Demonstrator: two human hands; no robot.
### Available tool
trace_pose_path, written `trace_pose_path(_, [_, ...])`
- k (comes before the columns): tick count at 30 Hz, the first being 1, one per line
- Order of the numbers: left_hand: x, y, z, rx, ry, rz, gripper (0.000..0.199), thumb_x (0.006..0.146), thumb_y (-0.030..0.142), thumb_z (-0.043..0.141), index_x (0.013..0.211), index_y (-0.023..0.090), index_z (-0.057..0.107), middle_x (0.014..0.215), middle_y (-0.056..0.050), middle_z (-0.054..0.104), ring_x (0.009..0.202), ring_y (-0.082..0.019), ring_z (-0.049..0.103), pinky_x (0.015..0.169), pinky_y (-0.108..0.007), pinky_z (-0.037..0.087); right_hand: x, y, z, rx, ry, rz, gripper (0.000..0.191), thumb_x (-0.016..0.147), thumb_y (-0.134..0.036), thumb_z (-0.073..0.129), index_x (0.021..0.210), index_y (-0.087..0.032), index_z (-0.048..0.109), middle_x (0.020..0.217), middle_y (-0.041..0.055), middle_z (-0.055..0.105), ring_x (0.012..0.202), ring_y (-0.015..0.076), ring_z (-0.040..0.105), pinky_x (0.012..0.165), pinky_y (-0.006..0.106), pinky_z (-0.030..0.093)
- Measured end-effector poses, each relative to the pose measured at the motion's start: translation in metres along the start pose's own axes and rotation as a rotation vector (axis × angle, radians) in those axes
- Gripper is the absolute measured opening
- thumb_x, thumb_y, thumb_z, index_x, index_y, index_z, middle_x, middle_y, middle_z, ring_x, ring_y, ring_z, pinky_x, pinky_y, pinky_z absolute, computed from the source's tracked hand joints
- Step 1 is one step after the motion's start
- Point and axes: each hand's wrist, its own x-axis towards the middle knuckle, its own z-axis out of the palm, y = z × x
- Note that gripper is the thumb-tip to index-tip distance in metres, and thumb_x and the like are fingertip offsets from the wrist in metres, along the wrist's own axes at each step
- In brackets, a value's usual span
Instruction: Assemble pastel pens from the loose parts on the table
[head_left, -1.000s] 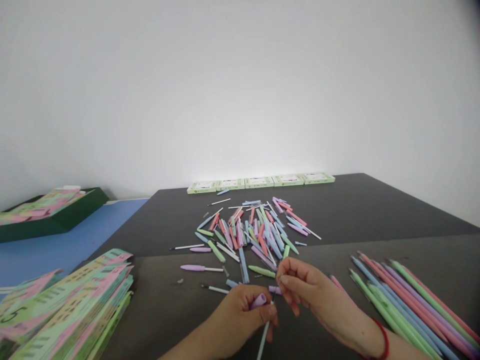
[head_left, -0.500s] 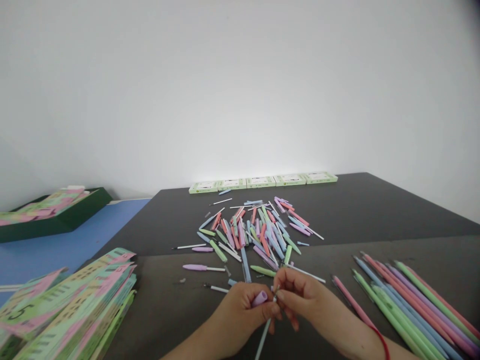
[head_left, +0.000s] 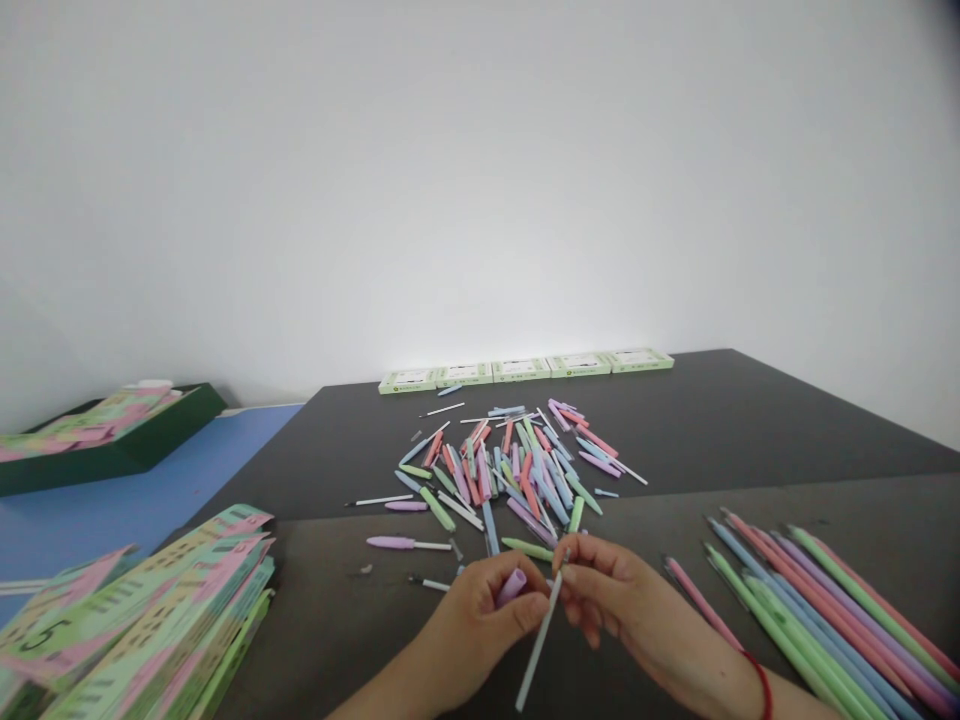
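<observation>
left hand (head_left: 482,622) holds purple tube (head_left: 511,588) | right hand (head_left: 630,598) pinches white refill (head_left: 538,650) | pen parts (head_left: 529,488) beyond

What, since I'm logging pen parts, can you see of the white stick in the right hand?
The white stick is slim and straight, plastic by its look, with a small darker tip partly hidden at its upper end. It slants, its lower end nearer the viewer and to the left. The right hand pinches it near that tip; the left hand is close beside it, contact unclear. Its lower end is unheld, seen against the dark table.
</observation>
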Motion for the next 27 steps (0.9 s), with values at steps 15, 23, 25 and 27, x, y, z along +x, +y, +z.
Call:
trace_pose_path(15, [-0.012, 0.017, -0.008, 0.204, -0.169, 0.357, 0.029, 0.096, 0.031, 0.032, 0.089, 0.016, 0.056, 0.087, -0.008, 0.052, 0.086, -0.021, 0.049, 0.079, -0.032, 0.037, -0.038, -0.059, -0.005, -0.237, 0.115, -0.444, 0.003, 0.088, -0.026, 0.054, 0.087, -0.024, 0.056, 0.064, -0.0047, 0.052, 0.057, 0.0093, 0.047, 0.053, 0.019, 0.038])
trace_pose_path(23, [-0.010, 0.018, -0.003, 0.278, -0.204, 0.344, 0.026, 0.095, 0.027, 0.034, 0.097, 0.018, 0.058, 0.092, -0.009, 0.054, 0.092, -0.022, 0.049, 0.084, -0.033, 0.038, -0.050, -0.066, 0.004, -0.668, 0.123, -0.603, 0.011, 0.085, -0.014, 0.050, 0.086, -0.025, 0.053, 0.071, -0.0040, 0.051, 0.062, 0.0104, 0.047, 0.057, 0.020, 0.039])
trace_pose_path(25, [-0.012, 0.019, -0.001, 0.298, -0.208, 0.336, 0.025, 0.095, 0.027, 0.036, 0.098, 0.018, 0.059, 0.094, -0.009, 0.055, 0.093, -0.022, 0.050, 0.085, -0.033, 0.038, -0.051, -0.065, 0.006, -0.707, 0.097, -0.597, 0.012, 0.084, -0.013, 0.050, 0.085, -0.024, 0.053, 0.072, -0.0036, 0.052, 0.063, 0.0105, 0.048, 0.057, 0.020, 0.039])
trace_pose_path(27, [-0.012, 0.019, -0.002, 0.319, -0.171, 0.309, 0.024, 0.094, 0.027, 0.038, 0.094, 0.018, 0.060, 0.091, -0.008, 0.057, 0.089, -0.021, 0.051, 0.082, -0.031, 0.038, -0.052, -0.065, 0.007, -0.708, 0.093, -0.592, 0.012, 0.084, -0.013, 0.050, 0.085, -0.024, 0.053, 0.072, -0.0030, 0.053, 0.063, 0.0109, 0.048, 0.057, 0.020, 0.039])
